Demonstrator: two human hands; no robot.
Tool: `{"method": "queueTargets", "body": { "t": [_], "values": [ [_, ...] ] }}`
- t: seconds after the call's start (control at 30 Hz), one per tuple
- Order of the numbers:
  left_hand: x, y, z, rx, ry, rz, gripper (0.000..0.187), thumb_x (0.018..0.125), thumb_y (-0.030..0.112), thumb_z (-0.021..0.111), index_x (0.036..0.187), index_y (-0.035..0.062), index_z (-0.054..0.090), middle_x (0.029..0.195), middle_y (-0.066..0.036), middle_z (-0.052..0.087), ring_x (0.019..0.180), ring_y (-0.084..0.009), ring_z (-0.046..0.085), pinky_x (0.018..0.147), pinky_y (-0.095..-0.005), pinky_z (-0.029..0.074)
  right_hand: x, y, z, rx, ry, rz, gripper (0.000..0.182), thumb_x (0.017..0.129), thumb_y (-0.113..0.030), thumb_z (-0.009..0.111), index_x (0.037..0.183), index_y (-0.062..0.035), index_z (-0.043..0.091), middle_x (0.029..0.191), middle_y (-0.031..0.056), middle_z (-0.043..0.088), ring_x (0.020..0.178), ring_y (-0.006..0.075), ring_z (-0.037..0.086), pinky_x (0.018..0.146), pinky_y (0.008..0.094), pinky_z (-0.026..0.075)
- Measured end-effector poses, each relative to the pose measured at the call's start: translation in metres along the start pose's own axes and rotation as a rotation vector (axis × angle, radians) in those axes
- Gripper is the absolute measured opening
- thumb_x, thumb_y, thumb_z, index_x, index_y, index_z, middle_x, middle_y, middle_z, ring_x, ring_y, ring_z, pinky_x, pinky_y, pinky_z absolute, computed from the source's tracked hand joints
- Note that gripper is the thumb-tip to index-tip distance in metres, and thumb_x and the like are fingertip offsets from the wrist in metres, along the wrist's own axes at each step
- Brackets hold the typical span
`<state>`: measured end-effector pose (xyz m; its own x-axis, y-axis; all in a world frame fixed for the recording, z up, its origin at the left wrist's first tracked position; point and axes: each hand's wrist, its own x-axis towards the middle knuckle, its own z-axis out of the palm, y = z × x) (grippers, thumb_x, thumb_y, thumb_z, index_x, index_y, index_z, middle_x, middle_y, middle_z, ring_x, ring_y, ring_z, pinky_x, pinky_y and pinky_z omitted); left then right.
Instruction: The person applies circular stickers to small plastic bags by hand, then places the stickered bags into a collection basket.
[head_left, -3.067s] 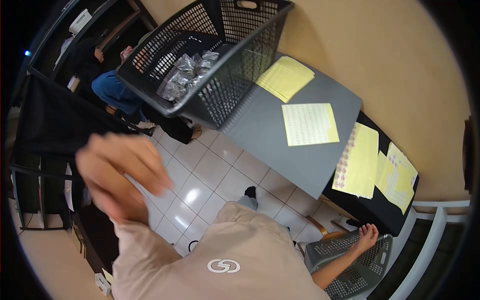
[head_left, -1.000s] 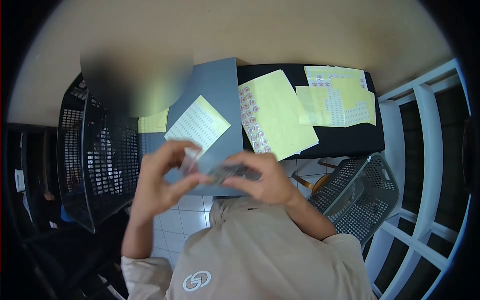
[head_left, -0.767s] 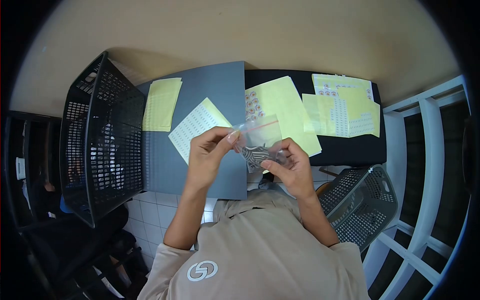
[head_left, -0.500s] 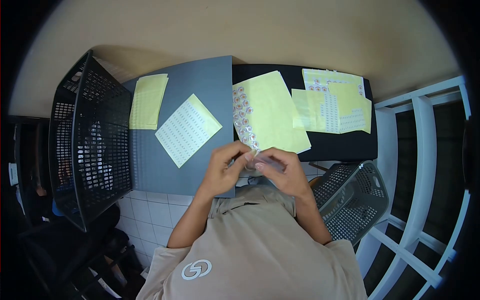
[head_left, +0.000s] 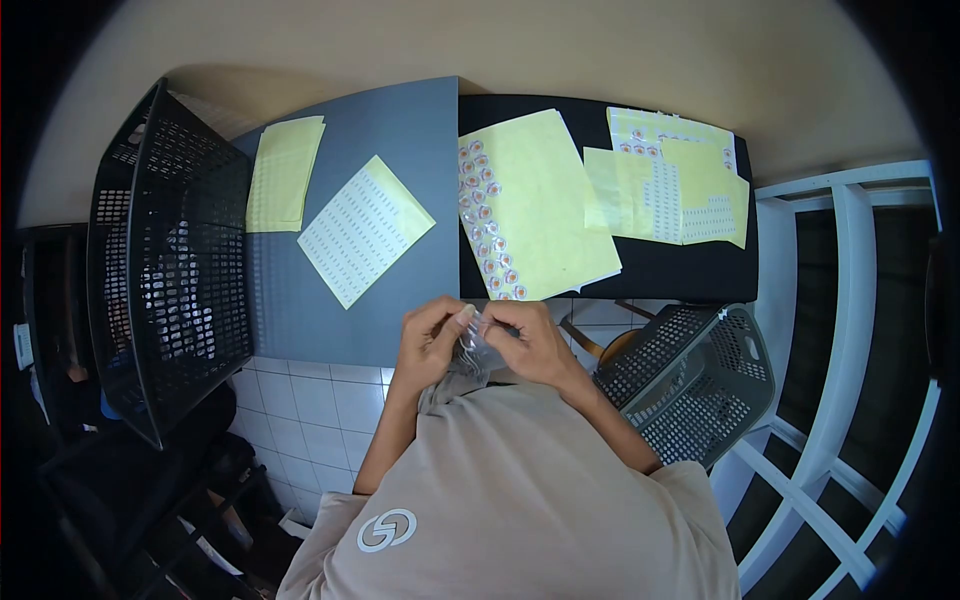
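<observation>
A beige wall backs a grey table (head_left: 390, 130) butted against a black table (head_left: 690, 275), with white floor tiles below the near edge. In the head view, the one view there is, the left hand (head_left: 432, 340) and right hand (head_left: 530, 345) meet close to the chest, just off the grey table's near edge and over the person's beige shirt (head_left: 520, 490). Between them sits a small clear plastic bag (head_left: 476, 350) with dark, patterned contents; it lies directly between the two sets of fingertips, its top edge running roughly left to right from one hand to the other. Both hands are pinched closed on that top edge, thumb against forefinger, the remaining fingers curled; neither is nearer than the other, since both touch it. The bag's lower part hangs toward the shirt, partly hidden. Ahead of the hands lies a yellow sheet of round stickers (head_left: 530, 205), near the fingers across the table edge; a white label sheet (head_left: 365, 228) lies to the left of it. A black basket (head_left: 165, 250) stands well to the left, a grey basket (head_left: 690, 385) low on the right beside the right forearm. Open room lies above the table surfaces.
</observation>
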<state>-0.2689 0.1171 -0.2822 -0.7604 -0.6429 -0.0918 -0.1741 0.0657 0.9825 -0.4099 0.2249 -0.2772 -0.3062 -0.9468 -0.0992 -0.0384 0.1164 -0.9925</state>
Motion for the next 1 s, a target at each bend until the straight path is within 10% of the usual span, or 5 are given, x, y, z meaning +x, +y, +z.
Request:
{"method": "queueTargets", "body": {
  "t": [0.37,0.43,0.63,0.8,1.0],
  "values": [
    [0.008,-0.019,-0.006,0.014,0.357,-0.03,0.021,0.096,0.013,0.055,0.08,-0.0002,0.058,0.065,0.002,0.051,0.055,-0.0033,0.041,0.048,-0.0214,0.032,0.002,0.003,-0.013,-0.053,0.034,0.009,0.011,0.08,-0.007,0.057,0.075,0.0029,0.059,0.063,0.0107,0.06,0.056,0.0151,0.055,0.053,0.0286,0.043],
    [0.016,-0.034,-0.029,-0.205,0.741,-0.063,0.026,0.1,0.02,0.049,0.081,0.0033,0.054,0.066,0.004,0.047,0.06,-0.0035,0.042,0.053,-0.0213,0.035,0.008,0.029,-0.031,0.12,0.102,0.132,0.011,0.082,-0.004,0.054,0.074,0.0032,0.058,0.063,0.0059,0.058,0.056,0.0087,0.05,0.053,0.0246,0.04],
    [0.006,-0.056,-0.04,-0.533,0.651,-0.166,0.024,0.102,0.025,0.043,0.089,0.0071,0.052,0.083,0.001,0.049,0.072,-0.0066,0.042,0.07,-0.022,0.04,0.099,0.096,-0.067,-0.272,0.444,0.122,0.015,0.079,-0.013,0.07,0.081,0.0009,0.067,0.061,0.0085,0.062,0.056,0.0166,0.061,0.058,0.0297,0.048],
    [0.008,-0.016,-0.024,-0.762,0.585,-0.267,0.019,0.103,0.025,0.032,0.099,0.008,0.039,0.089,-0.009,0.051,0.078,-0.0325,0.065,0.069,-0.048,0.059,0.156,0.139,-0.046,-0.602,0.492,0.072,0.022,0.077,-0.014,0.074,0.09,0.0037,0.069,0.08,0.0153,0.067,0.073,0.0244,0.067,0.069,0.0335,0.052],
    [-0.006,-0.036,-0.055,-0.907,0.598,-0.284,0.022,0.103,0.03,0.03,0.109,0.0119,0.041,0.095,-0.014,0.051,0.086,-0.0401,0.065,0.072,-0.0502,0.06,0.167,0.129,-0.013,-0.862,0.6,0.156,0.022,0.075,-0.014,0.073,0.089,0.0028,0.07,0.094,0.019,0.064,0.089,0.0346,0.063,0.08,0.0412,0.05]
  ]
}}
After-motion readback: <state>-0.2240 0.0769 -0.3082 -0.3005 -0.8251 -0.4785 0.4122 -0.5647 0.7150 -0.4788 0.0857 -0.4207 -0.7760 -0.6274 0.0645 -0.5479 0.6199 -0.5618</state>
